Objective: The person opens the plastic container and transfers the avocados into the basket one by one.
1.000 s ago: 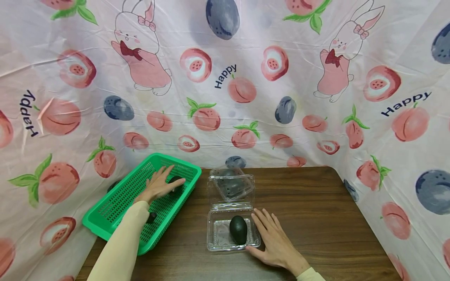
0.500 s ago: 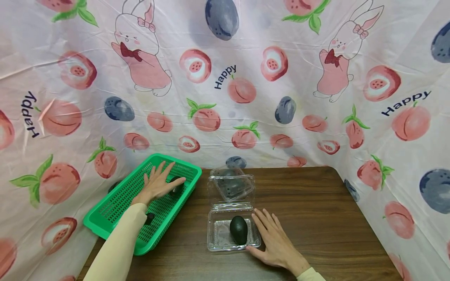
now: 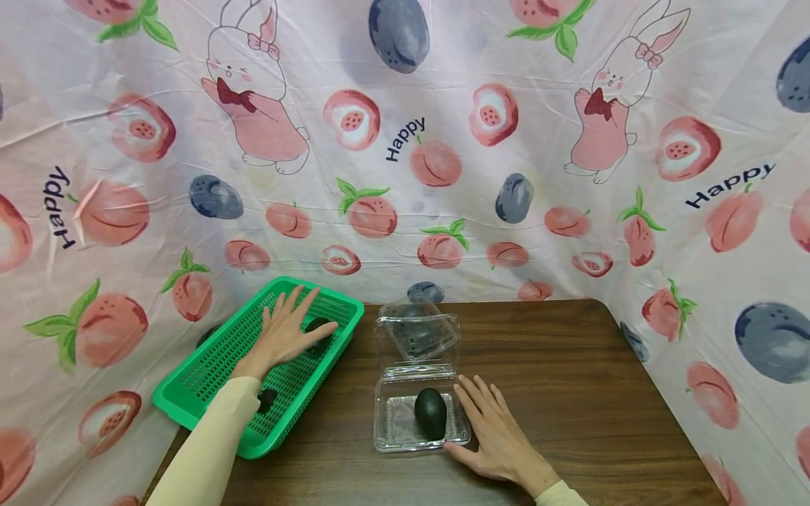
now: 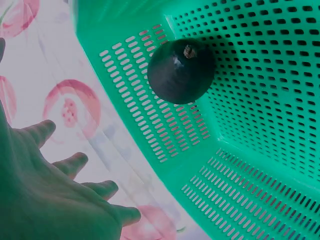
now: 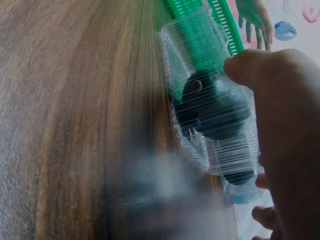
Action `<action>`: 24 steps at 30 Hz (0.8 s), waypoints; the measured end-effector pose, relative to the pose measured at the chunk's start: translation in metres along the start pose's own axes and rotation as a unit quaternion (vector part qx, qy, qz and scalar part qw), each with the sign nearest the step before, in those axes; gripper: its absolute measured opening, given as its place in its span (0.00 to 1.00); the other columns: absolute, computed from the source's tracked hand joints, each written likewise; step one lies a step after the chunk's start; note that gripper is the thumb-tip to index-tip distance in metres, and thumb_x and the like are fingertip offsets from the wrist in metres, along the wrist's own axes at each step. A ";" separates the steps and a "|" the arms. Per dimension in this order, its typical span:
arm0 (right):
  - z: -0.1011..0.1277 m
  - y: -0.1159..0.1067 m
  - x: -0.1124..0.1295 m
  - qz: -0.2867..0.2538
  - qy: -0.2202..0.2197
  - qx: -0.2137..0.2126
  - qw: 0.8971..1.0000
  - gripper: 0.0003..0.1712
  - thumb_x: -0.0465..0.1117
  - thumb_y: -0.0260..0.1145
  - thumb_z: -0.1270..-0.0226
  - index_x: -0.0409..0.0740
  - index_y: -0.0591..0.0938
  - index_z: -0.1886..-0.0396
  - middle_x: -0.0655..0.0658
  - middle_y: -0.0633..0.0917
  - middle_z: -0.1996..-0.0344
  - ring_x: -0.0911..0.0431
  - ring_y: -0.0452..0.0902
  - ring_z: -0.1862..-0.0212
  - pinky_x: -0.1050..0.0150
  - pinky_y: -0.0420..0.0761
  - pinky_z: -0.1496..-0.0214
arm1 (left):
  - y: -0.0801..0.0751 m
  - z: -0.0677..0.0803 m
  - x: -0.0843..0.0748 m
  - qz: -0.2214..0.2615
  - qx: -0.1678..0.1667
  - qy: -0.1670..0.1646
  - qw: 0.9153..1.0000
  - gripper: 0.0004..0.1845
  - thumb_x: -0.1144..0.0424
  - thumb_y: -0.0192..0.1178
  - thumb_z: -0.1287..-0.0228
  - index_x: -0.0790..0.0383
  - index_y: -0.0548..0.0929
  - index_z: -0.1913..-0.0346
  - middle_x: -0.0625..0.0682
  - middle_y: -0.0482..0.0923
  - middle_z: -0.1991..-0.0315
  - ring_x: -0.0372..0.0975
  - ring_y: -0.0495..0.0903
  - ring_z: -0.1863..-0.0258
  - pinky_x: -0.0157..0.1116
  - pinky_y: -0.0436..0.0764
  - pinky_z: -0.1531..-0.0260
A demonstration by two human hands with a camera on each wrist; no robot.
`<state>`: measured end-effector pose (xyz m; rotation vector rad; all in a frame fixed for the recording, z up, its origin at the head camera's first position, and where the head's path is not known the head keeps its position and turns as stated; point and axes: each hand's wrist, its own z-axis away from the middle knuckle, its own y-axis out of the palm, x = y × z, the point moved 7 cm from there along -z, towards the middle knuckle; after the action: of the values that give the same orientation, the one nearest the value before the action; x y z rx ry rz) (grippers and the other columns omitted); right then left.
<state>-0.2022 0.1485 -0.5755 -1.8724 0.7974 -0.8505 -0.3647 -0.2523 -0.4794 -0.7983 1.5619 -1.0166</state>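
Observation:
My left hand (image 3: 281,337), fingers spread, hovers over the green plastic basket (image 3: 183,414) at the left. Near its thumb a dark avocado (image 3: 318,336) lies at the basket's far end, partly hidden by the hand. That avocado (image 4: 181,72) appears whole in the left wrist view, stem end facing the camera and apart from the fingers. A clear hinged plastic box (image 3: 391,422) stands with its lid raised and one avocado (image 3: 431,414) in it. My right hand (image 3: 496,436) rests against the box's right side, fingers straight, thumb (image 5: 245,70) at its near rim.
Behind the raised lid (image 3: 380,344), dark rounded shapes (image 3: 414,330) show through clear plastic; their kind is unclear. The brown wooden table (image 3: 538,351) ends at a printed cloth (image 3: 544,267) hanging at the back and both sides. A small black object (image 3: 267,399) shows beside my left wrist.
Over the basket, my left hand has shifted a little, its fingertips now farther toward the back. My right hand and the boxed avocado stay in place.

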 end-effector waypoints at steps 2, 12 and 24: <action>0.000 0.000 0.000 -0.002 0.001 0.002 1.000 0.61 0.72 0.76 0.32 0.38 0.71 0.13 0.36 0.72 0.13 0.32 0.69 0.14 0.28 0.71 0.16 | 0.000 0.003 -0.003 -0.006 -0.003 0.003 1.000 0.55 0.25 0.59 0.23 0.48 0.53 0.06 0.66 0.43 0.06 0.77 0.35 0.09 0.85 0.34 0.19; 0.000 0.001 -0.001 0.001 0.003 0.005 1.000 0.61 0.71 0.76 0.33 0.38 0.71 0.13 0.36 0.72 0.13 0.32 0.69 0.14 0.28 0.71 0.16 | -0.004 0.016 -0.024 -0.016 -0.020 0.022 0.999 0.54 0.26 0.62 0.24 0.46 0.55 0.06 0.64 0.45 0.06 0.75 0.38 0.08 0.84 0.36 0.19; 0.000 0.002 0.000 -0.004 0.003 0.003 1.000 0.62 0.71 0.77 0.33 0.38 0.70 0.12 0.36 0.72 0.13 0.32 0.69 0.14 0.28 0.71 0.16 | -0.006 0.037 -0.058 -0.020 -0.036 0.067 0.997 0.53 0.30 0.65 0.24 0.44 0.56 0.06 0.61 0.47 0.05 0.72 0.42 0.07 0.83 0.41 0.17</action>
<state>-0.2027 0.1476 -0.5768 -1.8701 0.7901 -0.8626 -0.3155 -0.2107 -0.4530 -0.8280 1.7096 -1.0665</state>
